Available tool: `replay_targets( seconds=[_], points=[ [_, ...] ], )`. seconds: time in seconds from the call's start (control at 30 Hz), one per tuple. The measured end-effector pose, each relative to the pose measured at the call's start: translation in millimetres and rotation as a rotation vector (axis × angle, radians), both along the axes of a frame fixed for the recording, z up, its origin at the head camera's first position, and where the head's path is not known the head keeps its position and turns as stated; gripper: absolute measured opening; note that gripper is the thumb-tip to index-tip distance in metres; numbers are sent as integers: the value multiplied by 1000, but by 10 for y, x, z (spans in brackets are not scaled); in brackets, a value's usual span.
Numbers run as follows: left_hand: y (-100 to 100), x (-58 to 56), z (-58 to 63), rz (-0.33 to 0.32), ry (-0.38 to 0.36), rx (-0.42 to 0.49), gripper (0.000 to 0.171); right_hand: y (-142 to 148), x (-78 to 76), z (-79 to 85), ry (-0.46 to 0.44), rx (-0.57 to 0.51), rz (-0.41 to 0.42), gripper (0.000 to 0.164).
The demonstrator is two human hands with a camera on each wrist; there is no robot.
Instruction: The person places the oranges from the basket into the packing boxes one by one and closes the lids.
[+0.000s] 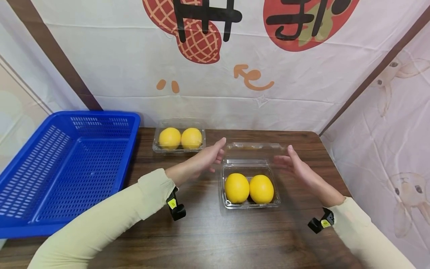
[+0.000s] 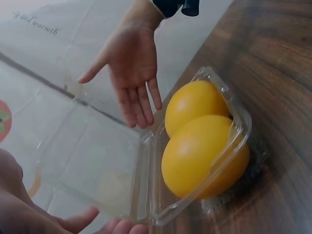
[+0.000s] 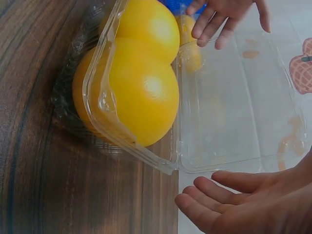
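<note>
Two round yellow fruits (image 1: 237, 188) sit side by side in a clear plastic clamshell box (image 1: 228, 204) at the middle of the table. Its transparent lid (image 3: 229, 112) stands raised at the back, hinged to the base. My left hand (image 1: 209, 155) is at the lid's left side, fingers extended and thumb up, holding nothing. On the lid's other side, my right hand (image 1: 297, 164) has its palm turned inward with fingers straight. In the left wrist view the right hand (image 2: 134, 68) shows an open palm beyond the lid.
A second clear box (image 1: 179, 149) with two yellow fruits stands at the back, against the printed cloth (image 1: 215, 108). To the left is a large blue plastic basket (image 1: 124, 164). The brown wooden table (image 1: 201, 239) runs under everything.
</note>
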State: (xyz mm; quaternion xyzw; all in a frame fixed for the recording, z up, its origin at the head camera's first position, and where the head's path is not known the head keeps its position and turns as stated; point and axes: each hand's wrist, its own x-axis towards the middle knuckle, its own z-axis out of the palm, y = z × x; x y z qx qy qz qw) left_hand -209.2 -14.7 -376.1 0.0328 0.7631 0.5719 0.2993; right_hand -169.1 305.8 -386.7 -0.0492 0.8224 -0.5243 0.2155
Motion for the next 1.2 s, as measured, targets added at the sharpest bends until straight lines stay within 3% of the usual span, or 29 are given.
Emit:
replay_targets(
  seconds=[0.27, 0.43, 0.53, 0.67, 0.8, 0.9, 1.2],
  points=[
    [15, 129, -4, -76, 42, -15, 70, 38, 84, 16, -71, 85, 7, 91],
    [-2, 213, -63, -57, 57, -19, 58, 50, 165, -10, -90, 145, 14, 87],
    [-16, 264, -119, -40, 62, -6, 63, 79, 210, -45, -106, 161, 22, 87],
    [-43, 341, -200, -33, 46, 2, 75, 147, 240, -116, -132, 87, 77, 85],
    [-62, 427, -282, -30, 6, -2, 82, 230, 255, -191, -166, -5, 195, 84],
    [-67, 489, -327, -30, -21, 4, 83, 282, 268, -236, -190, -17, 260, 83],
    [-103, 613, -458, -99, -118, 51, 68, 387, 334, -370, -281, -19, 314, 73]
  ],
)
